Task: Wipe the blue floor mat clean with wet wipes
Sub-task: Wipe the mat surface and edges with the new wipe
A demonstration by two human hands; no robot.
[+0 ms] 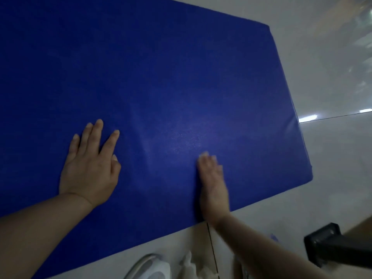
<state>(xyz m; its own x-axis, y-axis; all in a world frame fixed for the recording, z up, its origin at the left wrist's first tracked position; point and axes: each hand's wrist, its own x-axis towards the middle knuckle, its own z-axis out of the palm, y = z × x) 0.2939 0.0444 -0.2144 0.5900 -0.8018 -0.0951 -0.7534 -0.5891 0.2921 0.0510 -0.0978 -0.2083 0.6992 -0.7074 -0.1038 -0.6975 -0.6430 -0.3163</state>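
The blue floor mat [161, 77] lies flat on a pale tiled floor and fills most of the view. My left hand [90, 166] rests palm down on its near part, fingers straight and spread. My right hand [213, 186] lies flat on the mat near its front edge, fingers straight and together, blurred by motion. No wipe shows under either hand. A crumpled white wet wipe [189, 264] lies on the floor just in front of the mat, at the bottom of the view.
Glossy pale floor tiles [332, 148] run along the mat's right and front sides. A white rounded object [149, 266] sits at the bottom edge beside the wipe. A black furniture foot [326, 240] stands at the lower right.
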